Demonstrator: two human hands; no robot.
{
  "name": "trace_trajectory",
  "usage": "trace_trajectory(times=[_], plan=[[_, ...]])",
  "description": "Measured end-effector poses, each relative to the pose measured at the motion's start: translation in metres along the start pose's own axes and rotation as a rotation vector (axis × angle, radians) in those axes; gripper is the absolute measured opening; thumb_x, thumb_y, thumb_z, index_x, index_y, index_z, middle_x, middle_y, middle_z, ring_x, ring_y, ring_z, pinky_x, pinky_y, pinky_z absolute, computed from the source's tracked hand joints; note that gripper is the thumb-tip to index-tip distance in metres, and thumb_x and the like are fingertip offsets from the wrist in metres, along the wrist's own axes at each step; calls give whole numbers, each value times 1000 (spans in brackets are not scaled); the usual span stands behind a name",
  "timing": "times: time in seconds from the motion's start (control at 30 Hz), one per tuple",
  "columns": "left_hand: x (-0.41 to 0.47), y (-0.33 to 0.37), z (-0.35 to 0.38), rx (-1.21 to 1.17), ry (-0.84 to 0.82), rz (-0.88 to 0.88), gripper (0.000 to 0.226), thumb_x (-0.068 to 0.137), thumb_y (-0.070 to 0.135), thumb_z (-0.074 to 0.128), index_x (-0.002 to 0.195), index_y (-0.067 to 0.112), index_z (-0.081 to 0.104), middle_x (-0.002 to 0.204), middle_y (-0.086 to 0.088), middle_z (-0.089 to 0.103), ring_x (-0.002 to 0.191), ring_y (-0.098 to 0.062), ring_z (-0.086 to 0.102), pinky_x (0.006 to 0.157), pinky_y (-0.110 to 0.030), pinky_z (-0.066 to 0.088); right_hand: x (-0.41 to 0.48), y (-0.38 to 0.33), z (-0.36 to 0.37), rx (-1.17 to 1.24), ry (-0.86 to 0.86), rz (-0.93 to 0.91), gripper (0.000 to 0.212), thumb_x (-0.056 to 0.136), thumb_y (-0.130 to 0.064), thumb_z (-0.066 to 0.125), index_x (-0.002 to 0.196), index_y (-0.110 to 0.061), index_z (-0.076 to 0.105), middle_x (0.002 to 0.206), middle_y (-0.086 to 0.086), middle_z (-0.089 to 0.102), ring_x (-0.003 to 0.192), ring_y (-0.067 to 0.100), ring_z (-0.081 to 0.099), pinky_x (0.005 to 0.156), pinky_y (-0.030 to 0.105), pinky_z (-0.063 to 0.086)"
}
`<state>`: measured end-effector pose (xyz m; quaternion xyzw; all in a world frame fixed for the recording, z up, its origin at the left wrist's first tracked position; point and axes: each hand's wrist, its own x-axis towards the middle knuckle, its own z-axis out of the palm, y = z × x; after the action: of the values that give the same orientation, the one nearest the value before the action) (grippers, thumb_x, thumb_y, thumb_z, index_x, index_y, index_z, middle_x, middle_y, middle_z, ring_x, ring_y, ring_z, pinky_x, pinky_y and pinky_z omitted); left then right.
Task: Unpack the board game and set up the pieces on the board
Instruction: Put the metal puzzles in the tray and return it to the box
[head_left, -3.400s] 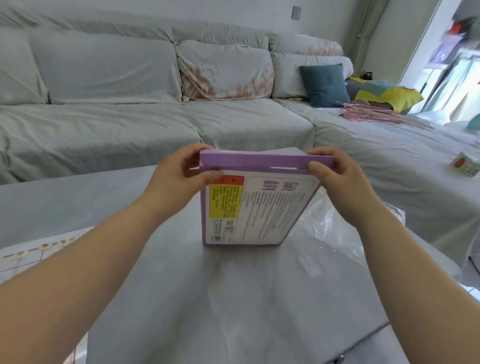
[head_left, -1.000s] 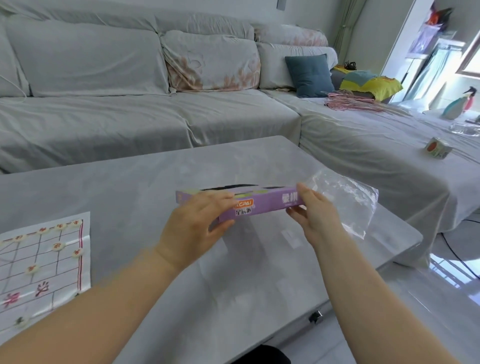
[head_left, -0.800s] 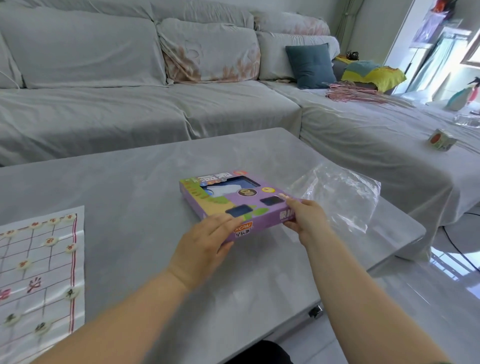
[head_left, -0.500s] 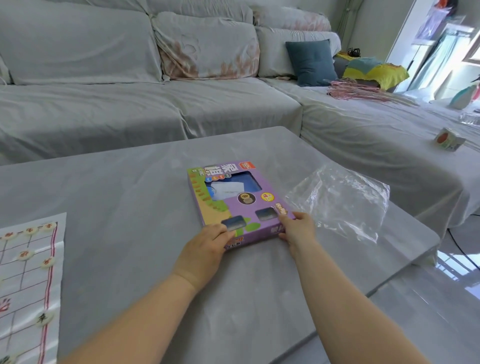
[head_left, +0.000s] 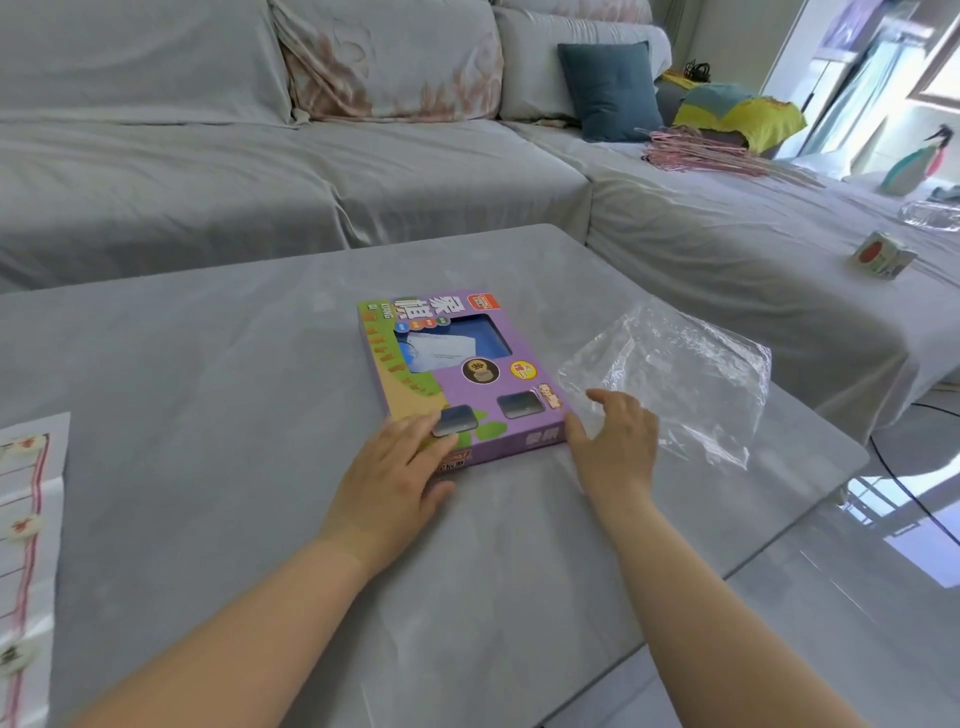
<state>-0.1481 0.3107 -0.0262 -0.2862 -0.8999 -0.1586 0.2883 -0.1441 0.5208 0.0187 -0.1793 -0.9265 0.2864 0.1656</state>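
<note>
Left hand rests flat-fingered on the near edge of the flat purple cardboard game box; right hand, fingers spread loose, sits at its near right corner; the box lies face-up on the grey table, crinkled clear plastic bag just beside.

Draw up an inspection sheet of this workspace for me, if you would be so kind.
Surface: grey table, smooth top.
Job's things: purple game box lies flat, face up, apparently closed; paper board carrying round pieces at the table's left edge.
Clutter: clear plastic bag lying right of the box.
Hands: left hand rests its fingers on the box's near edge; right hand open beside the near right corner, holding nothing.
Cables: dark cable on the floor, right of the table.
Surroundings: covered sofa, blue cushion, small carton on the seat.
</note>
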Motion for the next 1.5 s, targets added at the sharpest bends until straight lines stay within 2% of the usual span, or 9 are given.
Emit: trace_trajectory(times=[0.17,0.47,0.63,0.8,0.93,1.1,1.27,1.4,1.5], plan=[[-16,-1,-17,40,-156,-135,56,96,48,10,126,11,39,130,-9,39,117,-24,36,110,-24,4,18,36,-28,-486,-182,-36,50,93,-25,44,140,-17,29,152,3,19,142,22,7,114,30,3],[-21,0,-17,25,-241,-255,59,95,50,8,124,11,41,119,-18,60,112,-22,37,104,-24,14,41,41,-32,-721,-242,-77,30,87,5,39,113,-3,54,118,12,55,114,27,49,84,32,43],[-17,1,-22,-7,-189,-241,58,95,50,9,122,9,40,116,-21,61,109,-22,38,92,-31,26,28,45,-47,-362,77,54,30,93,-5,40,115,-8,60,111,15,63,101,34,57,78,34,43],[-32,16,-50,-277,-127,-463,59,91,49,33,126,4,51,130,-16,51,124,-19,39,100,-20,23,-21,22,-63,-227,563,-551,25,74,-6,49,68,-8,73,61,4,71,51,18,67,51,18,41],[-58,31,-93,-628,-74,-744,32,93,15,45,125,11,51,126,-2,52,111,-4,44,92,-11,25,-83,-2,-46,-102,453,-864,32,81,-6,44,65,-13,72,63,-2,71,66,16,71,68,23,42],[-88,22,-147,-950,-32,-1061,20,95,15,35,109,14,51,104,-9,58,80,-7,58,72,-20,47,-153,-21,-16,-5,216,-1041,17,82,-9,45,81,-25,49,63,-12,68,86,14,65,76,22,40],[-109,15,-164,-1052,-150,-1294,24,94,35,41,94,16,56,94,-8,62,84,-25,61,73,-34,49,-205,-27,-1,-96,-183,-1187,10,59,-21,65,65,-29,69,66,-17,67,77,10,69,81,20,37],[-107,13,-160,-1039,-203,-1377,51,87,30,58,129,4,45,102,-15,58,70,-24,59,50,-24,48,-210,-35,-21,-194,-378,-1022,48,63,-66,40,98,-37,56,86,-27,65,88,-6,58,91,19,31],[-95,14,-151,-969,-215,-1372,70,83,19,65,140,6,26,91,-11,55,62,-16,51,49,-23,41,-191,-38,-46,167,-384,-694,44,76,-60,54,111,-32,54,102,-20,58,97,-5,45,93,12,30]])
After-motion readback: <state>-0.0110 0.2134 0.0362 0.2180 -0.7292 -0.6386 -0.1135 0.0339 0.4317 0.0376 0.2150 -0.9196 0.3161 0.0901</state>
